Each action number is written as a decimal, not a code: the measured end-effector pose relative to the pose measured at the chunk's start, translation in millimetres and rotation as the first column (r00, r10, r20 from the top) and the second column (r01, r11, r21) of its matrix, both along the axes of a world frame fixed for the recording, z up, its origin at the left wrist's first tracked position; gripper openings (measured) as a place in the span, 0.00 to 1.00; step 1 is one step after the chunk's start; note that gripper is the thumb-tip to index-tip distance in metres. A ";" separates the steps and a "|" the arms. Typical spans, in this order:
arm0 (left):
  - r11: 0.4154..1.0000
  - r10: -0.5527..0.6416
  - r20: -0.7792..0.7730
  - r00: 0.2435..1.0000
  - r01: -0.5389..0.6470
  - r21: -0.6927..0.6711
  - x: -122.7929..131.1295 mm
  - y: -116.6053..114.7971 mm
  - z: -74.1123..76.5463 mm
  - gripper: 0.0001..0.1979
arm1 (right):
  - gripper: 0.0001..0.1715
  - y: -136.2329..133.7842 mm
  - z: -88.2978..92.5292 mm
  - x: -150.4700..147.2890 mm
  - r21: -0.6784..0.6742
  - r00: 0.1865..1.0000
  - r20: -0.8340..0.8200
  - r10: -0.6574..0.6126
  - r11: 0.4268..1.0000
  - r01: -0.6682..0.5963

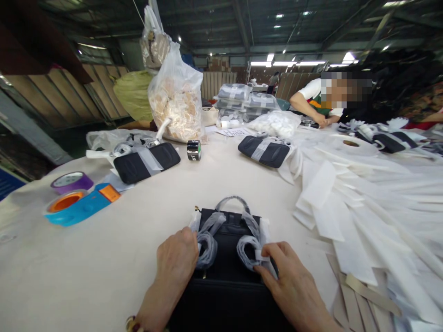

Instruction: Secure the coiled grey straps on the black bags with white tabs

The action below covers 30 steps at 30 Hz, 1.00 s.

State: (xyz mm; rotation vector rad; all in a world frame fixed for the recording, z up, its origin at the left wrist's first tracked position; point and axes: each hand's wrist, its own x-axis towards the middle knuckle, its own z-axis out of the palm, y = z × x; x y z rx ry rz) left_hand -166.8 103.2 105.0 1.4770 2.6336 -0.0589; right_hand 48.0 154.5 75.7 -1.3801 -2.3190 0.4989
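Observation:
A black handbag stands close in front of me, its top handle sheathed in clear plastic. Two straps wrapped in white film are coiled against it, a left coil and a right coil. My left hand is closed at the bag's left edge, gripping the left coil's outer side; its fingertips are mostly hidden. With thumb and fingers, my right hand pinches the right coil by a white band around it. White padding shows at both upper corners of the bag.
A blue tape dispenser, purple tape roll and black tape roll lie leftward and ahead. Two dark wrapped bags, one left, one right, lie farther back. White strips cover the right side. A co-worker works beyond.

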 end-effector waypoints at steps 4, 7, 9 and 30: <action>0.996 -0.008 -0.155 0.988 0.022 0.090 -0.4 0.9 -14.6 0.16 | 0.11 7.4 7.7 -6.5 -0.033 0.991 0.102 0.086 0.996 -0.083; 0.929 -0.025 -0.338 0.941 0.146 0.339 -4.8 0.4 -26.1 0.09 | 0.09 10.5 -0.2 -10.6 0.031 0.984 0.165 0.063 0.997 -0.069; 0.751 -0.062 -0.477 0.877 0.355 0.556 -6.5 -3.6 -29.9 0.05 | 0.05 10.4 -9.8 -12.5 0.114 0.986 0.160 0.034 0.992 -0.052; 0.589 -0.369 -0.505 0.780 0.617 0.522 7.7 -20.7 -32.2 0.10 | 0.13 5.4 -34.1 -9.4 0.294 0.999 -0.022 0.049 0.955 -0.040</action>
